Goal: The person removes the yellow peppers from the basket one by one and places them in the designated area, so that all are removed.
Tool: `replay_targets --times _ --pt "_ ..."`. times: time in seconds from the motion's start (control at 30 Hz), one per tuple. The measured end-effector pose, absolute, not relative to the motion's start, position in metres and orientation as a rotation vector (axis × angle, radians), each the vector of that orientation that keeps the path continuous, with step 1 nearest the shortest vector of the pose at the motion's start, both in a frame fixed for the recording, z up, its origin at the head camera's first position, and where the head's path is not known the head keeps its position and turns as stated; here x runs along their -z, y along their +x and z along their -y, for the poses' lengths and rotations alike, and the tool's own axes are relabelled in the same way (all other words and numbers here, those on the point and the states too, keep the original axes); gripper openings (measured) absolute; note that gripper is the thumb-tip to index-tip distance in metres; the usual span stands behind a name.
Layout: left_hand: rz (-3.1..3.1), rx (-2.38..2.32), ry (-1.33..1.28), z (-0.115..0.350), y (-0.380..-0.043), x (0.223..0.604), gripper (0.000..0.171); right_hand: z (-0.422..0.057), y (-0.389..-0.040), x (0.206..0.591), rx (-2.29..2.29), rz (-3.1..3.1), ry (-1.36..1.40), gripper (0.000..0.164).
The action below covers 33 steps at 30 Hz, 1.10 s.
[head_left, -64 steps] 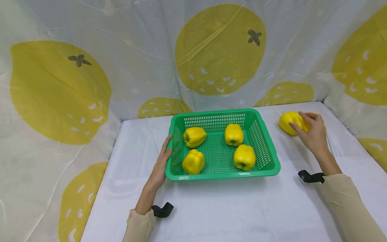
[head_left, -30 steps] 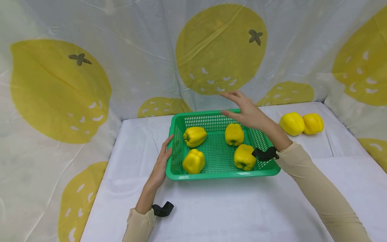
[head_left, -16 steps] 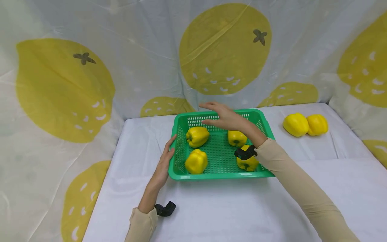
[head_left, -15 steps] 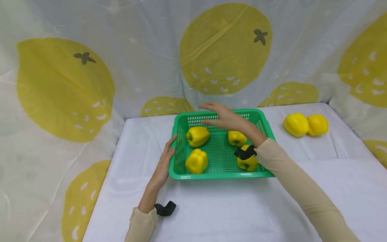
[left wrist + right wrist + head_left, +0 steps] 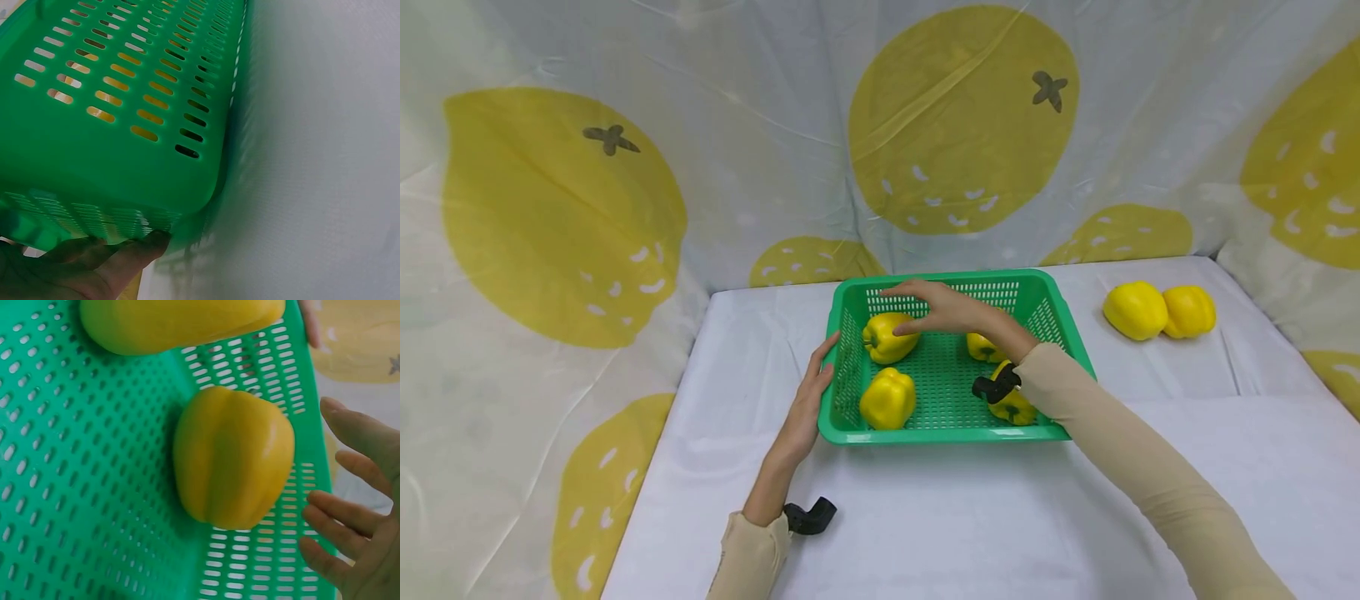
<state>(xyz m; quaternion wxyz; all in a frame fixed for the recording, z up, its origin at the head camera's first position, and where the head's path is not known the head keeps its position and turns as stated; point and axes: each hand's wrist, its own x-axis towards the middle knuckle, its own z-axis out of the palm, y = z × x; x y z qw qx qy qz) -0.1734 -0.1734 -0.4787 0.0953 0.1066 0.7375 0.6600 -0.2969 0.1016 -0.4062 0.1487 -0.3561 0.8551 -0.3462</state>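
Observation:
A green plastic basket (image 5: 925,437) with slotted walls stands on the table, holding several yellow bell peppers. My left hand (image 5: 797,412) rests against the outside of its left wall, and in the left wrist view the fingertips (image 5: 150,244) touch that wall. My right hand (image 5: 943,308) reaches in over the basket, thumb and fingers spread apart, at the back left bell pepper (image 5: 883,342). The right wrist view shows the bell pepper (image 5: 234,456) in front of the parted fingers, not gripped. My right forearm partly covers the two peppers on the basket's right side.
Two yellow bell peppers sit side by side right of the basket: one nearer (image 5: 1137,311), one farther right (image 5: 1189,312). The front left bell pepper (image 5: 888,400) lies in the basket. A lemon-print cloth (image 5: 775,150) hangs behind the white-covered table (image 5: 940,517).
My right hand has let go of a pepper at the right, leaving it beside another, crossed left over the basket, then lowered towards the back left pepper. The left hand stays at the basket.

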Motion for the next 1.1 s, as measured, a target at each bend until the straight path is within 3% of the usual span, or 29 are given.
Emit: replay_targets --times 1.1 --pt "-2.169 -1.969 0.328 0.174 -0.174 0.479 0.050 -0.091 -0.299 0.434 0.887 -2.446 -1.214 0.062"
